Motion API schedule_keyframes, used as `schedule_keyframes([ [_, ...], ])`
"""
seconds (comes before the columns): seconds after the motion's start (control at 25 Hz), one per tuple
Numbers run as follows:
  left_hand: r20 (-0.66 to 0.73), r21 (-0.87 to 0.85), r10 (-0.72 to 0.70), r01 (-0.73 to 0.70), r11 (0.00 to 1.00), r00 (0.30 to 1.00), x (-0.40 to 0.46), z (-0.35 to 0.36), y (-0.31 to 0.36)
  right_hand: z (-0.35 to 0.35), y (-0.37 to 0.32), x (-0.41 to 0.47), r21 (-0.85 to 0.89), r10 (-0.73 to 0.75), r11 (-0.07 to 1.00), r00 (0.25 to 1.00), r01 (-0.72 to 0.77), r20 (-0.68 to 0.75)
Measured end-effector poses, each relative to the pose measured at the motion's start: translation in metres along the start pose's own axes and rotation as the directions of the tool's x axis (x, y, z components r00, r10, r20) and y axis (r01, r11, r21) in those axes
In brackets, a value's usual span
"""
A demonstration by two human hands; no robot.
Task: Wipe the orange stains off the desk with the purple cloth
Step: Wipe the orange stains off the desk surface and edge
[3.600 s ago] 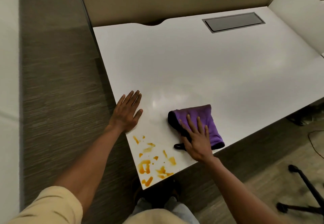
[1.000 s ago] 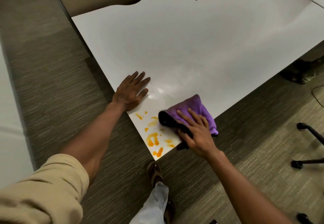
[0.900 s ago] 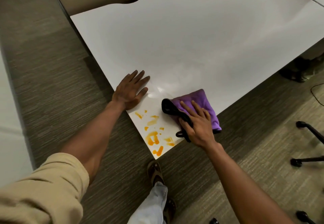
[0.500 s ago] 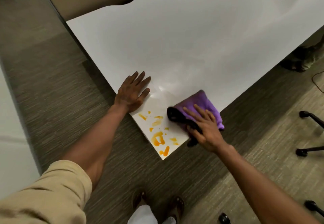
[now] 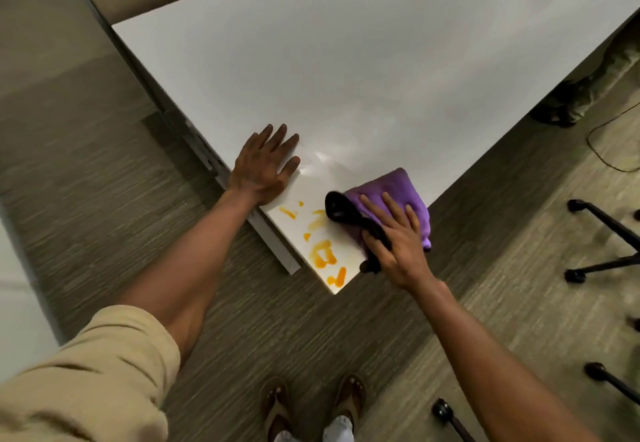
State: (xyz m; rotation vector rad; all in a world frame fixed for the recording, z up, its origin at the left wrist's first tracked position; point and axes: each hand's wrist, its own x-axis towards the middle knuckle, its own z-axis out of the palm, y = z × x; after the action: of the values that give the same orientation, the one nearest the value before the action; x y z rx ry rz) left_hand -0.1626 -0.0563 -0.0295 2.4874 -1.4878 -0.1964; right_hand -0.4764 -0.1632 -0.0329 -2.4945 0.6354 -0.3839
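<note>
We see the white desk (image 5: 363,71) filling most of the view, its near corner pointing at us. Our left hand (image 5: 265,168) lies flat on the desk edge, fingers straight and spread, holding nothing, just bracing. Our right hand (image 5: 394,237) presses the purple cloth (image 5: 398,188) down near the corner with fingers extended over it; the thumb side seems to rest on the cloth's black trim (whether it pinches the trim, we cannot tell). The cloth lies folded under and beyond the right fingers, touching the desk. The orange stains (image 5: 320,244) sit between the two hands, just to the thumb side of the right hand, trailing toward the corner tip; the closest faint smear touches the cloth's dark edge. Most stains look untouched, so we judge wiping is barely begun.

To do this step well: keep the palm flat, press evenly, sweep the cloth toward the left hand across the whole patch, then back along the corner. Avoid pushing the cloth off the edge, and use a clean fold so the orange does not smear wider.
</note>
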Motion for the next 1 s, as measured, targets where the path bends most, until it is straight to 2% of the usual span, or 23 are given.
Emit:
schedule_keyframes([
  [0.08,0.005,0.001,0.009,-0.009,1.000,1.000,0.001,0.000,-0.002,0.005,-0.007,0.009,0.063,0.104,0.993,0.991,-0.099,-0.086],
  [0.16,0.001,0.015,0.035,-0.035,0.999,0.999,0.000,0.003,-0.002,0.022,-0.024,-0.012,0.108,0.145,0.985,0.980,-0.131,-0.137],
  [0.28,-0.017,0.008,0.085,-0.085,0.996,0.996,-0.001,0.003,-0.002,0.037,-0.034,-0.054,0.102,0.026,0.995,0.992,-0.013,-0.124],
  [0.36,-0.008,0.005,0.112,-0.112,0.994,0.994,-0.005,0.003,-0.001,0.025,-0.022,-0.046,0.067,-0.011,0.998,0.995,0.018,-0.101],
  [0.52,0.020,-0.015,0.143,-0.143,0.990,0.990,-0.010,0.002,-0.001,0.007,-0.010,0.006,0.113,0.246,0.967,0.955,-0.230,-0.166],
  [0.56,0.018,-0.018,0.138,-0.138,0.990,0.990,-0.009,0.002,-0.002,0.012,-0.018,0.007,0.134,0.270,0.959,0.948,-0.249,-0.168],
  [0.6,0.015,-0.027,0.132,-0.132,0.991,0.991,-0.008,0.002,-0.002,0.020,-0.030,0.000,0.160,0.248,0.962,0.956,-0.223,-0.158],
  [0.68,0.012,-0.042,0.117,-0.117,0.992,0.993,-0.009,0.003,-0.002,0.030,-0.047,-0.031,0.195,0.113,0.977,0.988,-0.092,-0.103],
  [0.8,0.015,-0.049,0.117,-0.117,0.992,0.993,-0.008,0.005,-0.002,0.016,-0.028,-0.041,0.159,-0.010,0.987,1.000,0.014,-0.027],
  [0.92,0.021,-0.057,0.120,-0.118,0.991,0.993,-0.010,0.005,-0.002,0.001,-0.002,0.002,0.106,0.160,0.983,0.983,-0.150,-0.094],
  [1.0,0.016,-0.055,0.124,-0.123,0.991,0.992,-0.009,0.005,-0.002,0.007,-0.012,0.013,0.113,0.256,0.963,0.959,-0.243,-0.122],
])
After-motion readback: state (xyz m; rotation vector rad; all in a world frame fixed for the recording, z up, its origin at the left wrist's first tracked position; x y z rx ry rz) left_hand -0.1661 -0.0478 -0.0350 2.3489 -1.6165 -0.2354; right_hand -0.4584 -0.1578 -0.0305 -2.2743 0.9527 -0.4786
